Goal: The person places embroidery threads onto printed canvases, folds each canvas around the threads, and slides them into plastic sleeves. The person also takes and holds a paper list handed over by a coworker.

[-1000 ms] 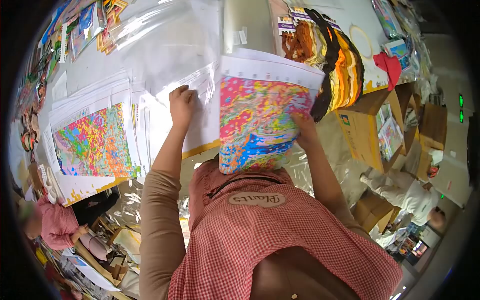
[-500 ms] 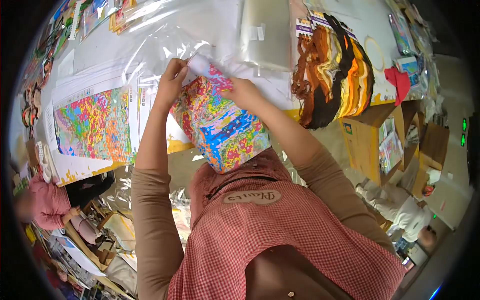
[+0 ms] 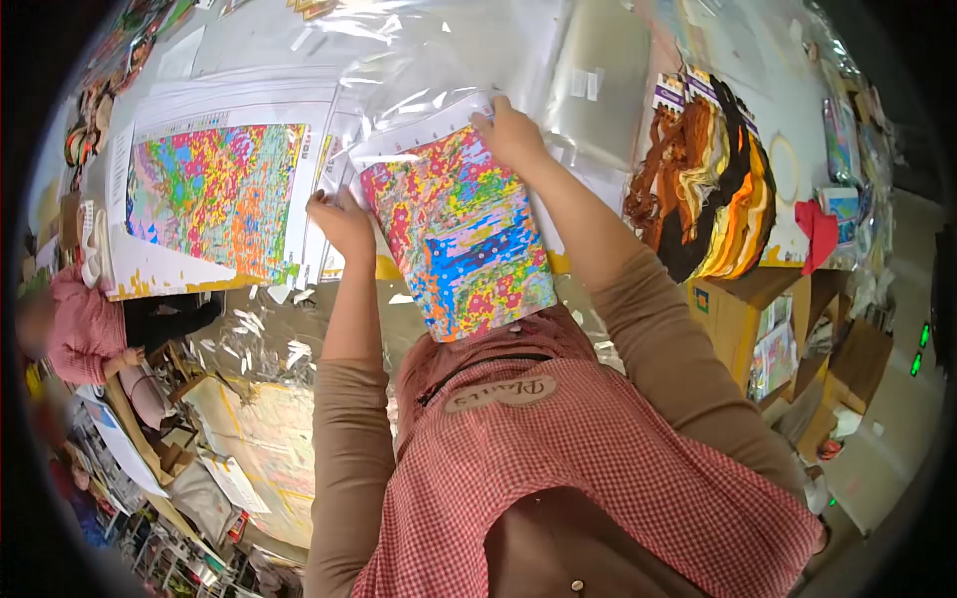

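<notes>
A sheet printed with a colourful pattern (image 3: 469, 234) hangs over the table's front edge, its lower end by my apron. With my right hand (image 3: 513, 137) I pinch its upper right corner between thumb and fingers. My left hand (image 3: 347, 227) is beside the sheet's left edge, fingers bent and thumb apart, with nothing visible in it. Left of that hand lies a stack of white papers, topped by a similar printed chart (image 3: 214, 194). Clear plastic film (image 3: 429, 60) spreads behind the sheet.
Bundles of brown, black, yellow and orange thread (image 3: 708, 189) lie on the table at right, beside a stack of clear bags (image 3: 595, 80). A red cloth (image 3: 817, 234) hangs over the edge above cardboard boxes (image 3: 723, 329). Another person (image 3: 80, 324) is at far left.
The sheet, curled at its top before, is now flattened out. My left hand has left its upper edge and moved down beside it; my right hand has moved to the upper right corner.
</notes>
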`<act>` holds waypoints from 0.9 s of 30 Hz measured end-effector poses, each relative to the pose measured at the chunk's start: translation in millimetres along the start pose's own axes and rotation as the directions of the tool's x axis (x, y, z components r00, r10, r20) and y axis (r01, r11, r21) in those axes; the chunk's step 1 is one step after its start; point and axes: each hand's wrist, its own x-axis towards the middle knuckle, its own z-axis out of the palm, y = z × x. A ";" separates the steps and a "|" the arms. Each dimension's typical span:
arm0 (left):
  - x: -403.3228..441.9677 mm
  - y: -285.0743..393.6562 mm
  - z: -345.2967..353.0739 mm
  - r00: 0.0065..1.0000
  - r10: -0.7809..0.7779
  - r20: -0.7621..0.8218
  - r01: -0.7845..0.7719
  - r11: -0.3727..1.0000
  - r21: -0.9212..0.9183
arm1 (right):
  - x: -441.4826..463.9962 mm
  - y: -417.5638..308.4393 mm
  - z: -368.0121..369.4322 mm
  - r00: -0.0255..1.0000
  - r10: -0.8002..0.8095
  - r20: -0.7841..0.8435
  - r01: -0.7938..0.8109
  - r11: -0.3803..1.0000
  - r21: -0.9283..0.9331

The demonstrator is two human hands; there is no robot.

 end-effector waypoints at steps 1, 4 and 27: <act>5.1 -9.8 -0.8 0.918 -0.304 0.256 0.376 0.870 -0.317 | -0.7 2.6 -0.6 1.000 -0.006 0.004 0.006 1.000 -0.004; -5.5 -36.7 -13.4 0.935 -0.064 0.349 0.028 0.994 0.109 | -18.8 24.9 -12.5 0.979 -0.185 0.086 0.200 0.952 -0.233; -101.6 -93.6 -82.9 0.498 -0.214 0.840 0.312 0.948 0.057 | -167.8 61.9 -44.4 0.929 -0.293 0.224 0.341 0.914 -0.218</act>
